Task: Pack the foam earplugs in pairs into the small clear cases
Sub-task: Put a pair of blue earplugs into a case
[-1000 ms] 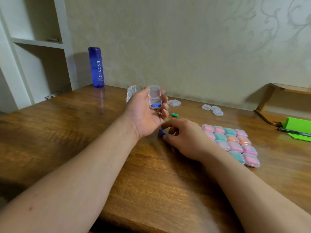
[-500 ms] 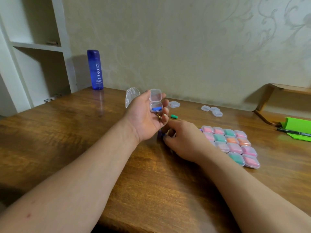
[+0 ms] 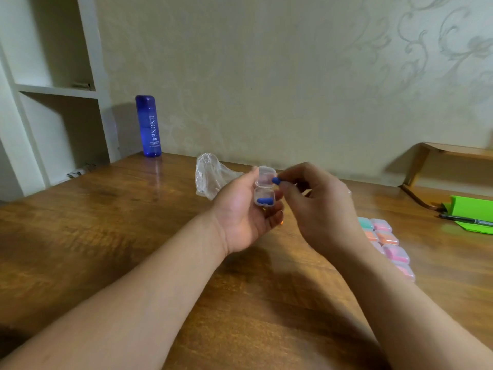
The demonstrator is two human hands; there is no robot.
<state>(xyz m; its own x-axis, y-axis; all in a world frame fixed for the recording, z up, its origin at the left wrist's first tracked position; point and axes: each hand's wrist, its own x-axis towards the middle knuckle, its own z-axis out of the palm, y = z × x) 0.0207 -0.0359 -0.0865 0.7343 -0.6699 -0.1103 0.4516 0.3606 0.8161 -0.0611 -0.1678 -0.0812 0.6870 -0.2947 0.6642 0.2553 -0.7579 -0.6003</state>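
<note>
My left hand (image 3: 240,217) holds a small clear case (image 3: 264,196) with its lid flipped up. One blue earplug (image 3: 264,201) lies in the case's lower half. My right hand (image 3: 317,206) pinches a second blue earplug (image 3: 275,180) by its end, right in front of the raised lid. Several closed cases (image 3: 386,239) with pink, orange and teal earplugs lie in rows on the table to the right, partly hidden by my right forearm.
A crumpled clear plastic bag (image 3: 210,174) lies behind my left hand. A blue bottle (image 3: 148,126) stands at the back left by white shelves. A green holder (image 3: 472,213) and a black pen (image 3: 464,219) sit at the far right on the wooden table (image 3: 106,222).
My right hand lifted off the table with a blue earplug and brought it up to the open case. The left hand stayed put with the case.
</note>
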